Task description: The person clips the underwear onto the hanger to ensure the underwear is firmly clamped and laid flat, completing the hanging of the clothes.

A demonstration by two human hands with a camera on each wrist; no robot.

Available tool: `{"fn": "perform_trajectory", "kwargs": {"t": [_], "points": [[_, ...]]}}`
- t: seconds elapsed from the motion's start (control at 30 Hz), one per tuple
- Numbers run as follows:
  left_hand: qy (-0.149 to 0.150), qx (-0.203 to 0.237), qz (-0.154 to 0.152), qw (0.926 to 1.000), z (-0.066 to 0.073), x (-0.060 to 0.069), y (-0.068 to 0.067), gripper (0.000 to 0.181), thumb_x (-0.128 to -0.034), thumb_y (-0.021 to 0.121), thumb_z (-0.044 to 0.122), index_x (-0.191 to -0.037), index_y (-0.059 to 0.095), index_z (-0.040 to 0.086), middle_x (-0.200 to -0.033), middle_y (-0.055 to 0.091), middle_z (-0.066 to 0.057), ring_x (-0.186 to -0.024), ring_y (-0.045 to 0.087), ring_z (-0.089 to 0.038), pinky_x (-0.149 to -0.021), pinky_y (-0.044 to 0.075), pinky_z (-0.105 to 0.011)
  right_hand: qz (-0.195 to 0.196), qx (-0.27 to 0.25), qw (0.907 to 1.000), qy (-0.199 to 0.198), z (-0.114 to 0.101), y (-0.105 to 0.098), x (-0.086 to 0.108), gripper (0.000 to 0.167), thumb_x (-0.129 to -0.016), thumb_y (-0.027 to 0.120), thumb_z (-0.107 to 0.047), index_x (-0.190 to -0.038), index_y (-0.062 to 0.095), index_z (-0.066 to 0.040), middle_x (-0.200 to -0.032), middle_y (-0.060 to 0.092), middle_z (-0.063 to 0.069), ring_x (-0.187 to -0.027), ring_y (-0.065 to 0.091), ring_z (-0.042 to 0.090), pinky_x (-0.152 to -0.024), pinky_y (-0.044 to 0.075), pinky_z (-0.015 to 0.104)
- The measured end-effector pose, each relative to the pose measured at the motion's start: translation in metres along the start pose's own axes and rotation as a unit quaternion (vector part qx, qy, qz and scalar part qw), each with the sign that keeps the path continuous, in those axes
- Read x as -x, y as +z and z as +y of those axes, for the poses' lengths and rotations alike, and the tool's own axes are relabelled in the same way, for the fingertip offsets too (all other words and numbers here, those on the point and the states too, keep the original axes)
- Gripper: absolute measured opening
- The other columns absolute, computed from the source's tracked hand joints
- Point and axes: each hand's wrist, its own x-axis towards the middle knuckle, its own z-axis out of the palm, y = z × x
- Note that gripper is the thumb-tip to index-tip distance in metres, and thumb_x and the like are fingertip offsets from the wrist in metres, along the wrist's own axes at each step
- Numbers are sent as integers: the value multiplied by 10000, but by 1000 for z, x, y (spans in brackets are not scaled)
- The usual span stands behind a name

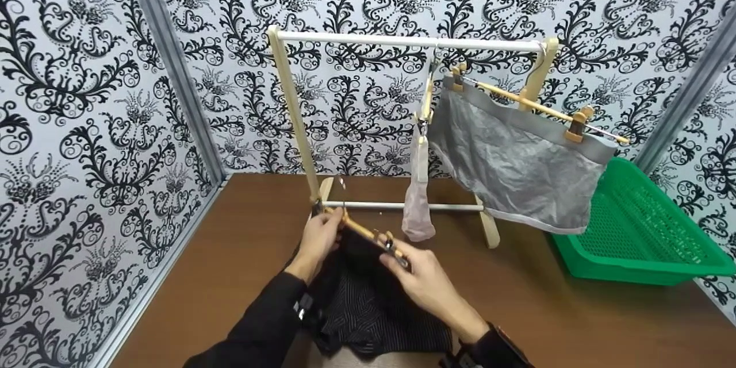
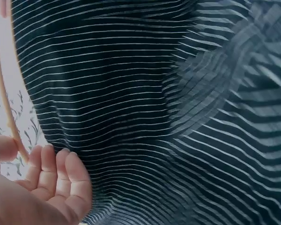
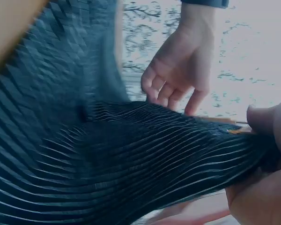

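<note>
A black garment (image 1: 368,305) with thin white stripes hangs from a wooden clip hanger (image 1: 359,229) in front of the rack. My left hand (image 1: 319,240) holds the hanger near its left end. In the left wrist view the left thumb touches the wooden bar (image 2: 5,93), and the fingers (image 2: 77,180) curl beside the striped cloth. My right hand (image 1: 422,276) grips the hanger's right end by its clip (image 1: 391,242). The right wrist view has the right thumb and fingers (image 3: 262,197) pinching the cloth's edge at the hanger; the clip there is mostly hidden.
A small rack (image 1: 356,39) with a white rail stands on the brown table (image 1: 230,253). Grey shorts (image 1: 517,155) hang clipped at its right, and a pale pink sock-like item (image 1: 418,213) hangs mid-rail. A green basket (image 1: 632,267) stands at the right. Patterned walls (image 1: 368,0) enclose the table.
</note>
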Motion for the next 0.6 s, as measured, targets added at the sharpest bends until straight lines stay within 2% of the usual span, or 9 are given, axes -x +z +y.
{"fn": "perform_trajectory", "kwargs": {"t": [0.07, 0.13, 0.3, 0.4, 0.5, 0.6], "points": [[286, -13, -5, 9996, 12, -2, 4, 386, -1036, 551, 380, -945, 688, 30, -910, 628, -96, -770, 591, -204, -636, 511, -292, 261, 6, 9996, -93, -11, -4, -4, 357, -996, 660, -201, -1319, 668, -50, -1214, 715, 40, -881, 633, 94, -811, 564, 335], [647, -54, -39, 9979, 26, -4, 7, 380, -1045, 538, 366, -928, 687, 36, -865, 604, -78, -744, 561, -179, -622, 480, -270, 477, -5, 9987, -189, -21, -6, -8, 374, -1003, 650, -193, -1344, 648, -41, -1246, 702, 48, -945, 658, 111, -846, 563, 330], [1574, -159, -147, 9873, 54, -7, 11, 356, -1075, 499, 292, -979, 707, 19, -925, 568, -69, -844, 522, -184, -767, 436, -301, 741, -321, 9960, -384, -36, -3, -19, 440, -1019, 616, -137, -1422, 546, 25, -1374, 616, 103, -1228, 606, 227, -1018, 487, 347], [1780, 86, -259, 9836, 69, -9, 11, 359, -1082, 483, 282, -1063, 720, 13, -965, 603, -80, -889, 538, -184, -822, 435, -297, 813, -457, 9946, -456, -44, -2, -28, 481, -1029, 592, -112, -1470, 474, 38, -1432, 556, 125, -1287, 560, 242, -1058, 446, 340], [1763, 578, -474, 9815, 82, -11, 8, 365, -1089, 472, 284, -1157, 707, 13, -944, 636, -91, -845, 572, -194, -782, 483, -305, 862, -570, 9937, -443, -54, -2, -38, 510, -1037, 576, -115, -1504, 426, 26, -1464, 519, 128, -1325, 523, 224, -1085, 414, 326], [1828, 984, -677, 9759, 96, -14, 3, 364, -1093, 462, 282, -1236, 678, 27, -952, 626, -104, -822, 589, -207, -762, 519, -335, 928, -713, 9920, -478, -65, -3, -49, 527, -1040, 574, -127, -1515, 406, 27, -1470, 508, 143, -1340, 506, 212, -1096, 401, 318]]}}
